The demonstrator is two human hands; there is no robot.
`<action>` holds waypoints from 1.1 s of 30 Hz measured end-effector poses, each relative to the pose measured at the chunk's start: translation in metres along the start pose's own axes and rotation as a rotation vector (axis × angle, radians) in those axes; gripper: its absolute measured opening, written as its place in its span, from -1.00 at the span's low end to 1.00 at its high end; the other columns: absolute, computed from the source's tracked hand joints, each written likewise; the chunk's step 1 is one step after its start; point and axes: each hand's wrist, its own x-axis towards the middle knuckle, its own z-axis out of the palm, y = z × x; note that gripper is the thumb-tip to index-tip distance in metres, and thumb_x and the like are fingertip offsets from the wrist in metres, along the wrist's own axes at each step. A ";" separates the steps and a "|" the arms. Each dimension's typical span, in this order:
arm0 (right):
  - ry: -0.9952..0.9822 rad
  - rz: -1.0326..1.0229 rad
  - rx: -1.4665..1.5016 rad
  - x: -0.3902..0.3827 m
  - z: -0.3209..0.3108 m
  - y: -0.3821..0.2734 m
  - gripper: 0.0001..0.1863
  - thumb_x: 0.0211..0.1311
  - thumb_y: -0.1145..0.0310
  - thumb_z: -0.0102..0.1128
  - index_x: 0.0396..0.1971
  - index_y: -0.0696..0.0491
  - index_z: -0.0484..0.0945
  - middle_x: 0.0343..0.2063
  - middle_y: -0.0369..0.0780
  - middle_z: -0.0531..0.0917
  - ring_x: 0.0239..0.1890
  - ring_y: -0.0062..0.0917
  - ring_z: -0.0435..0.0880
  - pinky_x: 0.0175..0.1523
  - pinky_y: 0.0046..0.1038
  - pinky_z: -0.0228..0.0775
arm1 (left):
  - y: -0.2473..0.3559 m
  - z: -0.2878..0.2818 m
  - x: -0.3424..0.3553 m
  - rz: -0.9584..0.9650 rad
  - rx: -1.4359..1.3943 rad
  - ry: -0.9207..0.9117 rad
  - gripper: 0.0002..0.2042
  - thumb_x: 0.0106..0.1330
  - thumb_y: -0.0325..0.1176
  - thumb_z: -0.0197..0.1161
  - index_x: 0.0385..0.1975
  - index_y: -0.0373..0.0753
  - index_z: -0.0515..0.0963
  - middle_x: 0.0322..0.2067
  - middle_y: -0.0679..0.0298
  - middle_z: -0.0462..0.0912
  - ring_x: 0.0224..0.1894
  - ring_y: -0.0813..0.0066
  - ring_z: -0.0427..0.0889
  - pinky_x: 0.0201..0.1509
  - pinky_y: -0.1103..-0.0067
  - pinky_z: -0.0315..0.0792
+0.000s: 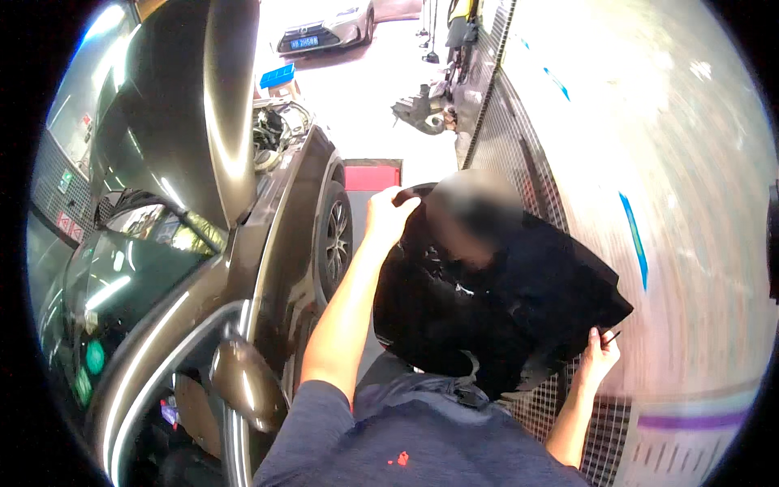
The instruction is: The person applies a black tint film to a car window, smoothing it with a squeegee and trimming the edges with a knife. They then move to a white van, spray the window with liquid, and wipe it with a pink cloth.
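Note:
A large, glossy black sheet (503,300) with a curved left edge and a pointed right corner spreads in front of my body. My left hand (389,215) is closed on its upper left edge, thumb on top. At the sheet's lower right edge my right hand (599,357) is closed in a pinch. A thin dark piece (613,336) sticks out past these fingers; whether it is a separate tool or part of the sheet I cannot tell. Reflections and a blurred patch cover part of the sheet's upper surface.
On my left stands a brown car with its hood (178,105) raised, its side mirror (243,381) close to my left arm. A pale wall (698,243) with blue tape strips rises on the right. Ahead are a red box-like object (373,176), a blue-topped box (278,79) and another car (329,31).

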 end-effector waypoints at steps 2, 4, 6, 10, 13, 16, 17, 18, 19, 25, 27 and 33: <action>0.039 0.039 -0.019 0.046 0.080 -0.021 -0.80 0.30 0.55 0.30 -0.52 0.04 0.54 -0.56 -0.51 0.41 -0.51 -0.83 0.20 -0.40 -0.64 0.01 | -0.007 0.000 0.079 -0.032 -0.029 -0.024 -0.81 0.21 -0.42 0.46 -0.28 -0.39 0.68 -0.40 0.20 0.75 -0.34 0.53 0.65 -0.16 0.55 0.51; 0.047 0.051 -0.087 0.098 0.139 -0.025 -0.80 0.31 0.55 0.30 -0.52 0.03 0.53 -0.58 -0.51 0.40 -0.53 -0.84 0.19 -0.42 -0.64 -0.02 | -0.018 0.002 0.159 -0.019 -0.049 -0.015 -0.81 0.21 -0.43 0.45 -0.27 -0.39 0.68 -0.40 0.21 0.75 -0.34 0.54 0.65 -0.15 0.54 0.52; 0.075 0.090 -0.107 0.139 0.197 -0.034 -0.79 0.32 0.55 0.29 -0.52 0.00 0.52 -0.60 -0.52 0.39 -0.58 -0.85 0.17 -0.47 -0.66 -0.06 | -0.030 0.007 0.230 -0.014 -0.087 -0.013 -0.81 0.21 -0.43 0.45 -0.26 -0.39 0.68 -0.39 0.21 0.75 -0.33 0.54 0.65 -0.14 0.54 0.52; 0.124 0.061 0.027 0.233 0.317 0.000 -0.69 0.34 0.52 0.28 -0.58 -0.06 0.42 -0.65 -0.54 0.38 -0.67 -0.87 0.15 -0.57 -0.67 -0.12 | -0.048 0.012 0.364 0.016 -0.115 -0.047 -0.78 0.21 -0.41 0.44 -0.20 -0.38 0.69 -0.37 0.18 0.77 -0.32 0.49 0.68 -0.12 0.49 0.55; 0.076 -0.014 -0.056 0.304 0.402 0.042 -0.75 0.39 0.44 0.28 -0.52 -0.07 0.47 -0.68 -0.54 0.36 -0.72 -0.89 0.12 -0.61 -0.70 -0.14 | -0.086 0.022 0.470 0.019 -0.087 -0.072 -0.75 0.19 -0.38 0.45 -0.19 -0.37 0.70 -0.38 0.16 0.77 -0.32 0.45 0.68 -0.14 0.45 0.56; 0.035 0.052 -0.026 0.379 0.509 0.065 -0.77 0.38 0.41 0.31 -0.50 -0.08 0.50 -0.69 -0.54 0.32 -0.72 -0.89 0.11 -0.62 -0.69 -0.15 | -0.177 0.035 0.582 0.186 0.033 0.174 -0.76 0.19 -0.36 0.46 -0.20 -0.35 0.70 -0.37 0.15 0.77 -0.31 0.44 0.69 -0.16 0.42 0.55; 0.057 0.011 -0.051 0.400 0.543 0.060 -0.85 0.37 0.40 0.32 -0.43 -0.06 0.57 -0.68 -0.55 0.34 -0.72 -0.88 0.10 -0.62 -0.69 -0.15 | -0.168 0.038 0.613 0.119 0.015 0.104 -0.76 0.19 -0.35 0.45 -0.21 -0.35 0.71 -0.37 0.13 0.78 -0.31 0.43 0.71 -0.17 0.43 0.55; 0.040 0.070 0.037 0.433 0.566 0.073 -0.90 0.36 0.38 0.33 -0.39 -0.03 0.62 -0.67 -0.55 0.36 -0.70 -0.88 0.11 -0.59 -0.68 -0.14 | -0.148 0.029 0.646 0.057 0.006 0.051 -0.76 0.20 -0.35 0.44 -0.22 -0.35 0.71 -0.37 0.11 0.79 -0.31 0.43 0.72 -0.18 0.43 0.55; 0.006 0.045 0.005 0.462 0.597 0.075 -0.89 0.36 0.38 0.34 -0.40 -0.03 0.62 -0.66 -0.54 0.37 -0.69 -0.88 0.12 -0.58 -0.68 -0.14 | -0.148 0.024 0.676 0.055 0.035 0.088 -0.77 0.19 -0.35 0.44 -0.23 -0.36 0.72 -0.38 0.09 0.79 -0.33 0.42 0.73 -0.19 0.44 0.55; -0.070 -0.034 -0.098 0.598 0.794 0.078 -0.81 0.35 0.32 0.37 -0.44 -0.01 0.56 -0.68 -0.51 0.31 -0.67 -0.83 0.14 -0.57 -0.64 -0.13 | -0.221 -0.010 0.842 0.054 0.043 0.243 -0.78 0.17 -0.34 0.45 -0.29 -0.37 0.72 -0.39 0.01 0.77 -0.34 0.30 0.75 -0.18 0.42 0.56; -0.108 -0.007 -0.096 0.639 0.861 0.087 -0.82 0.36 0.28 0.37 -0.38 0.02 0.58 -0.69 -0.47 0.30 -0.67 -0.80 0.16 -0.58 -0.62 -0.11 | -0.258 -0.015 0.901 0.053 0.030 0.281 -0.78 0.14 -0.35 0.47 -0.31 -0.37 0.71 -0.39 0.00 0.76 -0.33 0.23 0.74 -0.18 0.40 0.56; 0.000 -0.030 -0.194 0.702 1.077 0.088 -0.78 0.36 0.29 0.37 -0.43 0.02 0.52 -0.67 -0.46 0.30 -0.63 -0.79 0.13 -0.52 -0.56 -0.07 | -0.342 -0.037 1.080 -0.007 -0.057 0.316 -0.80 0.10 -0.37 0.46 -0.35 -0.36 0.71 -0.46 -0.07 0.70 -0.38 0.03 0.72 -0.20 0.34 0.55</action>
